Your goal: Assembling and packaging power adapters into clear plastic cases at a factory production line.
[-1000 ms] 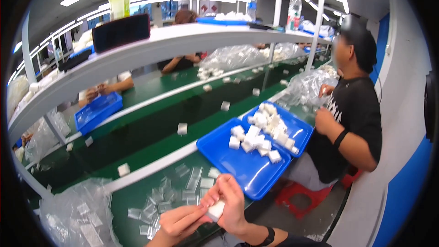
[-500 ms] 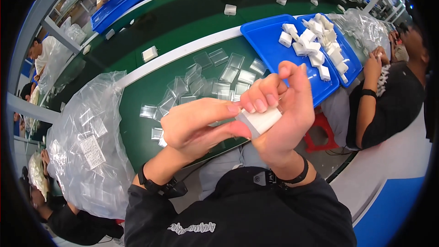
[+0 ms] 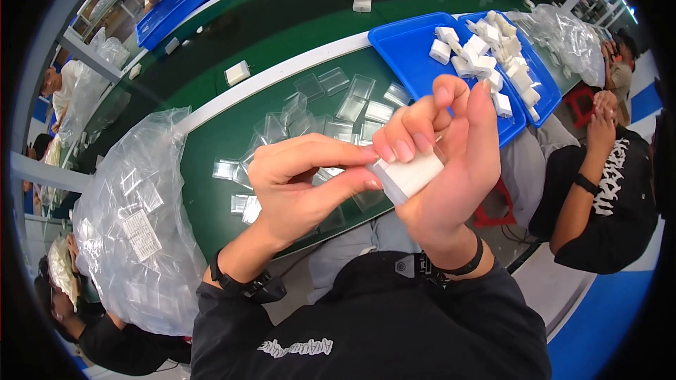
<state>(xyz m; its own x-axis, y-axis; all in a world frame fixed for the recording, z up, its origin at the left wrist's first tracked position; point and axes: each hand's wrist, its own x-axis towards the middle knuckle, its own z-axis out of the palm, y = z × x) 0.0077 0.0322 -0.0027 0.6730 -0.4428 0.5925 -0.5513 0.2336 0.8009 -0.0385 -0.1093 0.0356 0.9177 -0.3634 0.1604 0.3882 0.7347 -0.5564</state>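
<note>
We pinch a small white block (image 3: 408, 174) between both hands: left hand (image 3: 303, 183) fingers at its near end, right hand (image 3: 443, 162) cupping it, above the green worktop (image 3: 232, 134) strewn with clear bags (image 3: 331, 116).

A small white rectangular block (image 3: 408, 174), tilted, sits pinched between the fingers (image 3: 352, 186) of both hands.

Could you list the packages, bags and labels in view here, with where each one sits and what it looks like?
Large clear plastic bag: left of the left hand, bulging, filled with small clear pouches.
White label: rectangular, on that bag's side.
Small clear pouches: flat squares scattered on the green table.
Second clear bag: crumpled, beyond the blue trays.
White block: pinched between both hands, right hand behind.
</note>
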